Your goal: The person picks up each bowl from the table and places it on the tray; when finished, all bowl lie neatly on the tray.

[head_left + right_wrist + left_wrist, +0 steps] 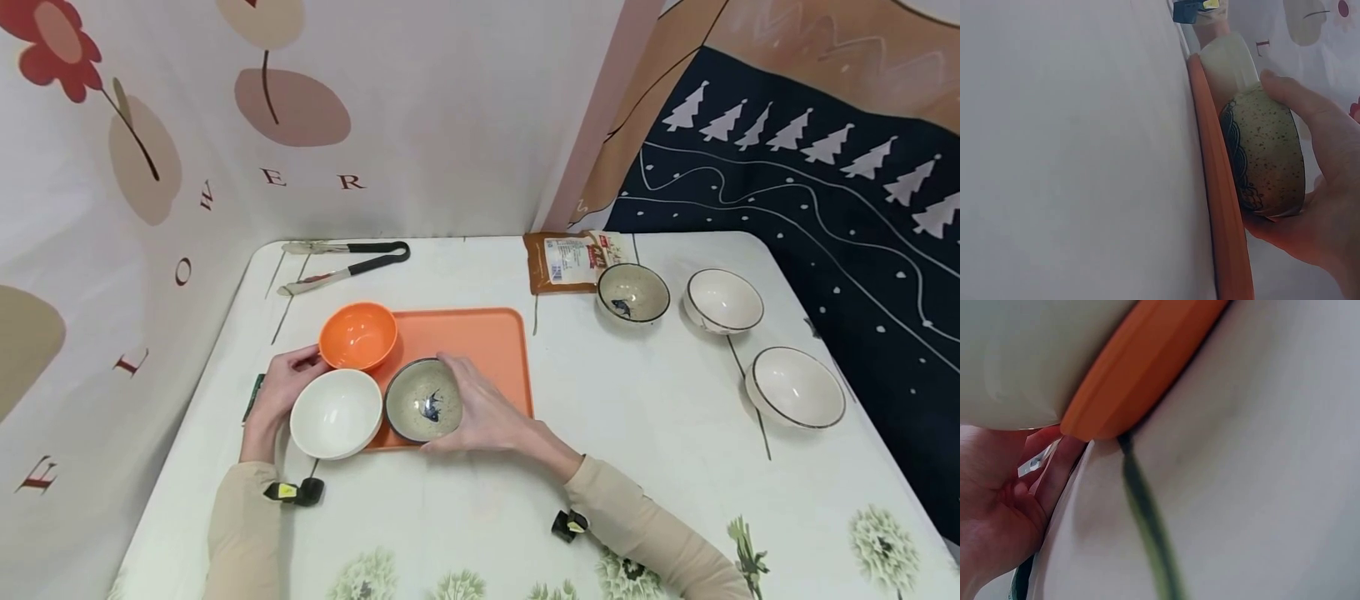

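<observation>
An orange tray (pixel 480 342) lies on the table and carries an orange bowl (pixel 358 335), a white bowl (pixel 336 412) and a speckled bowl with a dark fish mark (pixel 420 402). My right hand (pixel 459 406) grips the speckled bowl (pixel 1266 156) by its right side, thumb at the near rim and fingers at the far rim, and the bowl rests on the tray (pixel 1222 206). My left hand (pixel 281 387) sits at the tray's left edge beside the white bowl. Its bent fingers (pixel 1054 475) curl against the tray's orange rim (pixel 1141 362).
Metal tongs with black handles (pixel 345 258) lie at the back left. A brown packet (pixel 573 260) lies at the back middle. To the right stand another speckled bowl (pixel 633 293) and two white bowls (pixel 723 300) (pixel 795 387). Cloth walls close off the left and back.
</observation>
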Demonstrator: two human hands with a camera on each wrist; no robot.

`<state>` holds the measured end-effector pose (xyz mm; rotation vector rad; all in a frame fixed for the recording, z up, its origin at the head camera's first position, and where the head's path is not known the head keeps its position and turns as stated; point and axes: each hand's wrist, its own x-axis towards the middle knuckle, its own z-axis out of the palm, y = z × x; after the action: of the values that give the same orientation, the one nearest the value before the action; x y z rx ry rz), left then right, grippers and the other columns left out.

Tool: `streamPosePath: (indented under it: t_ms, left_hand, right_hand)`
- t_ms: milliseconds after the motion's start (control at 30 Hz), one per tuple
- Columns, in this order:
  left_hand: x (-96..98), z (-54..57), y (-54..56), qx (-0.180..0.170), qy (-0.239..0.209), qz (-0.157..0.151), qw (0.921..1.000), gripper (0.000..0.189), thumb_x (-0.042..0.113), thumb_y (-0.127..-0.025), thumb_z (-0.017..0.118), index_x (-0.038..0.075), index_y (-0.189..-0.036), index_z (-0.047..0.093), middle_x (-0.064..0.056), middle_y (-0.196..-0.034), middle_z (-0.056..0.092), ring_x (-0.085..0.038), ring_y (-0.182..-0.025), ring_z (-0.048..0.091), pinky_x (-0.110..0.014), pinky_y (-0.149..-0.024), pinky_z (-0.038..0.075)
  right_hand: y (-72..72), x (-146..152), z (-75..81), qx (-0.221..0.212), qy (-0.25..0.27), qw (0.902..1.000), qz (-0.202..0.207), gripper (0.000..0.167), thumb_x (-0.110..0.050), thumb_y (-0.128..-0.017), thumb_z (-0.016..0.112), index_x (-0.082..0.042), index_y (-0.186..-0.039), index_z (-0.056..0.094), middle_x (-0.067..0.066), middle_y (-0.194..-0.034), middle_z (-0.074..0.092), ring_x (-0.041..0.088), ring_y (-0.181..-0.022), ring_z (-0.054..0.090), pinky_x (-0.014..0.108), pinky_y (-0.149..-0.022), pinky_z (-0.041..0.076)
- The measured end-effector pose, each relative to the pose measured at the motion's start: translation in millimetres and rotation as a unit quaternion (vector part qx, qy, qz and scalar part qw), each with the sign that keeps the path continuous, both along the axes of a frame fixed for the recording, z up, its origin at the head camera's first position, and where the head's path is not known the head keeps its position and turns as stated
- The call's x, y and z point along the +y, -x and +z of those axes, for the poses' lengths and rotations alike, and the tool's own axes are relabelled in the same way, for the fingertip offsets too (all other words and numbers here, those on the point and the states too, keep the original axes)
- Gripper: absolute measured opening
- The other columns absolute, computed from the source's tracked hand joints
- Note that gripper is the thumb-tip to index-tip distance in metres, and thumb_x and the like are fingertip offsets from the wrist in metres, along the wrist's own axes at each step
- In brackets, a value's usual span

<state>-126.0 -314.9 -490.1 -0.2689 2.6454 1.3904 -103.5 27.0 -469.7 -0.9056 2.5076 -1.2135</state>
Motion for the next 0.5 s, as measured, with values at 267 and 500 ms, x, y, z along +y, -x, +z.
streamPosePath:
  t_ms: [267, 500]
  left_hand:
    - [0.9, 0.1, 0.7, -0.002, 0.004, 0.002, 1.0000, 0.053, 0.037, -0.103, 0.058, 0.003, -0.143, 0.056, -0.012, -0.109, 0.067, -0.003, -0.083, 0.058, -0.019, -0.070, 0.050]
    - [1.1, -0.5, 0.4, -0.005, 0.006, 0.011, 0.9999, 0.053, 0.038, -0.102, 0.058, 0.003, -0.143, 0.057, -0.002, -0.103, 0.066, -0.004, -0.083, 0.058, -0.019, -0.070, 0.050]
  right_hand:
    - [-2.0, -0.4, 2.1, -0.004, -0.013, 0.9998, 0.013, 0.130, -0.049, -0.065, 0.093, -0.007, -0.161, 0.016, 0.012, -0.152, 0.040, 0.026, -0.134, 0.051, 0.051, -0.108, 0.046]
    - [-2.6, 0.5, 3.7, -0.004, -0.026, 0.9994, 0.024, 0.130, -0.052, -0.066, 0.092, -0.007, -0.161, 0.015, 0.014, -0.153, 0.040, 0.027, -0.135, 0.050, 0.051, -0.109, 0.045]
